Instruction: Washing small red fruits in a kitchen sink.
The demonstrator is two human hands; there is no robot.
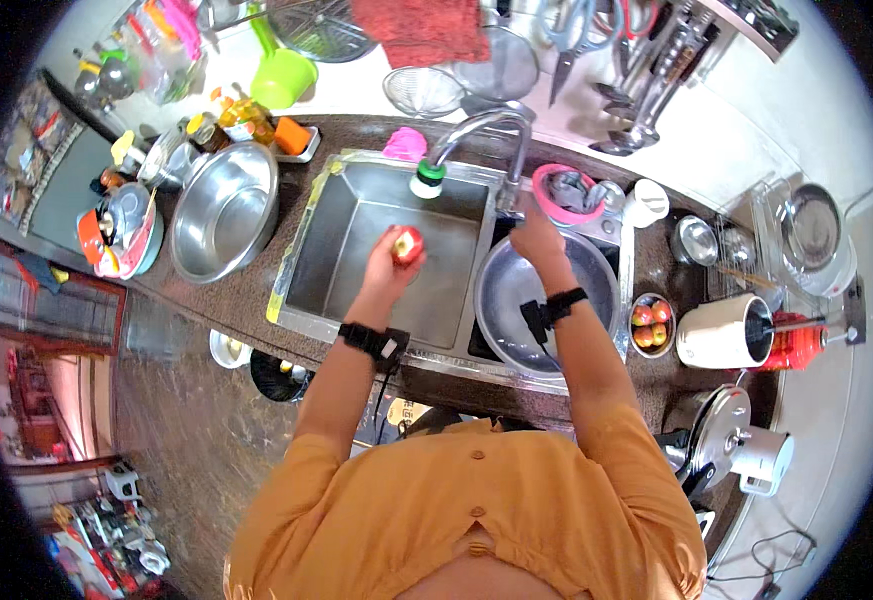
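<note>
Over the steel sink basin (pixel 436 300), my left hand (pixel 391 266) holds a red apple (pixel 408 246) with a pale patch at its top. The chrome faucet (pixel 481 120) arches above, its green and white spout pointing into the basin; I cannot tell if water runs. My right hand (pixel 538 238) reaches to the base of the faucet, at its handle, which the fingers mostly hide. Below my right forearm, a large grey metal bowl (pixel 504 307) sits over the right-hand basin. More apples (pixel 660 310) lie in a small steel bowl on the counter at right.
A large steel basin (pixel 237 214) stands left of the sink. Behind the right-hand basin is a pink strainer (pixel 541 180) holding a grey cloth. A cream container (pixel 714 331) and a pressure cooker (pixel 721 427) occupy the right side. Ladles and scissors (pixel 579 37) hang on the wall.
</note>
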